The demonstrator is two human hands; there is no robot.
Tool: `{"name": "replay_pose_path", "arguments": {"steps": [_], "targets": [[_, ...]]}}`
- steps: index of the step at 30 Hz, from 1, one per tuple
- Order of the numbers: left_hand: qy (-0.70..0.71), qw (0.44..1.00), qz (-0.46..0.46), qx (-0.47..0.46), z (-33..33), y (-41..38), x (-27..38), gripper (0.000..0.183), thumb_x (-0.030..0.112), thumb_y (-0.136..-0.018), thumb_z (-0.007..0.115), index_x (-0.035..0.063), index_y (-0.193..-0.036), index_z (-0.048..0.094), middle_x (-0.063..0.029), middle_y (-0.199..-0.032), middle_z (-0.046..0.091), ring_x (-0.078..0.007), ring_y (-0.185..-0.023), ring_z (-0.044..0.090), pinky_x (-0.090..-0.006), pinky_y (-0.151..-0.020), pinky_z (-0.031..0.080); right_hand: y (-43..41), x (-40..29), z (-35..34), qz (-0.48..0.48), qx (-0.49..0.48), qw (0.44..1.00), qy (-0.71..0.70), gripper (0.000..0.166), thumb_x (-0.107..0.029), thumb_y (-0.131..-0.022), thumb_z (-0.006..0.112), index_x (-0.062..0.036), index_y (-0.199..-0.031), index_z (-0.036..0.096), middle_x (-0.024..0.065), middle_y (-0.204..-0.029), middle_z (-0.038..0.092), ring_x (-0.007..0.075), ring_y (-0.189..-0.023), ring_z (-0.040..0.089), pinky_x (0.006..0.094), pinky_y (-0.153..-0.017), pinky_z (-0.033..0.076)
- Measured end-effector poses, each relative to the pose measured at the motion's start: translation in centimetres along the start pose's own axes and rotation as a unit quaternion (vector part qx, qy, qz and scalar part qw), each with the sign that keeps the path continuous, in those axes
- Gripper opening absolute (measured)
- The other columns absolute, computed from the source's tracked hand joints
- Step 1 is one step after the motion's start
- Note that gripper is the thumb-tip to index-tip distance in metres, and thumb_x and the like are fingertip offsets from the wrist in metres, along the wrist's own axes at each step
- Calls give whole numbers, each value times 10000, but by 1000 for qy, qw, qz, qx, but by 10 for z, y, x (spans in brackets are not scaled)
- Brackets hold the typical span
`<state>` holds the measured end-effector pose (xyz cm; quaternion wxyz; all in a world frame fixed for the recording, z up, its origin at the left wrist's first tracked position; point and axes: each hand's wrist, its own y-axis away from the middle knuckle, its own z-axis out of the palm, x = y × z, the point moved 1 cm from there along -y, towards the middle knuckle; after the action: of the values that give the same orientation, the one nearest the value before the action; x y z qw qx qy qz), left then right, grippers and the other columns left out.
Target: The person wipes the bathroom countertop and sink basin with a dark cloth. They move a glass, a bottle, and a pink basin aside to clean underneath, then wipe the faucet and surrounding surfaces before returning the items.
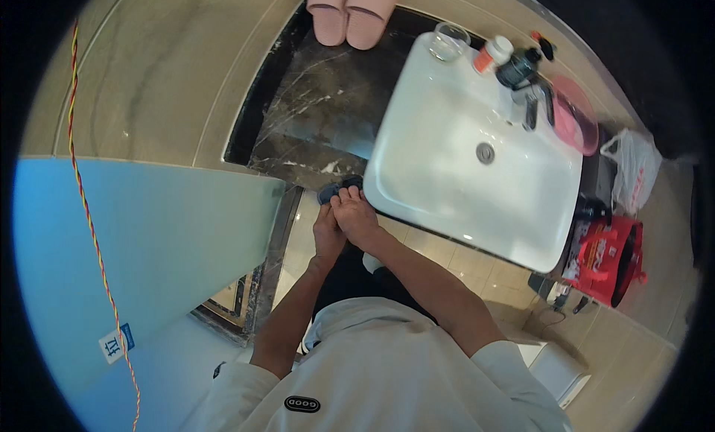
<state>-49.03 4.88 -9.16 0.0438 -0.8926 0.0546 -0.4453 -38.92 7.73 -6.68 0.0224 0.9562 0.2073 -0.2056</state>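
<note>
Close together at the front edge of the dark marble counter (318, 113), my left hand (328, 233) and my right hand (356, 213) both have their fingers curled. They grip a small dark blue-grey item (328, 194), which shows just beyond the fingertips. Its kind cannot be made out, and the fingers hide most of it. My right hand lies beside the near left corner of a white ceramic washbasin (435, 141). The basin has a round metal drain (485, 152) and a chrome faucet (530, 105).
Pink slippers (357, 18) lie past the counter. On the basin's rear rim are a clear cup (448, 42), a white-capped bottle (492, 54) and a dark bottle (518, 68). A pink basin (575, 119), plastic bag (635, 169) and red bag (606, 261) are right. A frosted panel (151, 225) stands left.
</note>
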Motion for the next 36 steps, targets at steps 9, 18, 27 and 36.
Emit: {"name": "replay_pose_path", "arguments": {"steps": [9, 18, 27, 36], "targets": [[287, 934, -189, -94, 88, 67, 23, 243, -51, -694, 591, -3, -930, 618, -72, -797, 631, -151, -736, 588, -284, -675, 469, 118, 51, -31, 86, 107, 986, -92, 205, -62, -653, 615, -46, -848, 555, 116, -884, 522, 323, -924, 518, 407, -781, 453], [390, 798, -339, -310, 110, 57, 79, 252, -47, -785, 579, -3, -1032, 602, -64, -907, 618, -149, -797, 597, -283, -728, 493, 193, 83, -49, 319, 309, 879, -172, 216, 71, -738, 598, -38, -924, 607, 94, -885, 609, 251, -801, 595, 320, -754, 486], [444, 650, -462, -409, 96, 33, 103, 197, 114, -882, 549, 3, -1041, 585, -64, -874, 623, -146, -747, 607, -282, -676, 501, 230, 83, -37, 469, 346, 560, -589, 302, -209, -869, 571, -58, -1130, 553, 36, -1036, 585, 135, -960, 528, 304, -871, 411], [431, 588, -482, -486, 93, 16, 88, 195, 166, -911, 517, -3, -956, 603, -63, -858, 627, -145, -754, 615, -286, -693, 510, 222, 55, -26, 476, 262, 539, -643, 317, -3, -783, 465, -24, -1083, 564, 48, -965, 583, 134, -889, 540, 253, -805, 422]]}}
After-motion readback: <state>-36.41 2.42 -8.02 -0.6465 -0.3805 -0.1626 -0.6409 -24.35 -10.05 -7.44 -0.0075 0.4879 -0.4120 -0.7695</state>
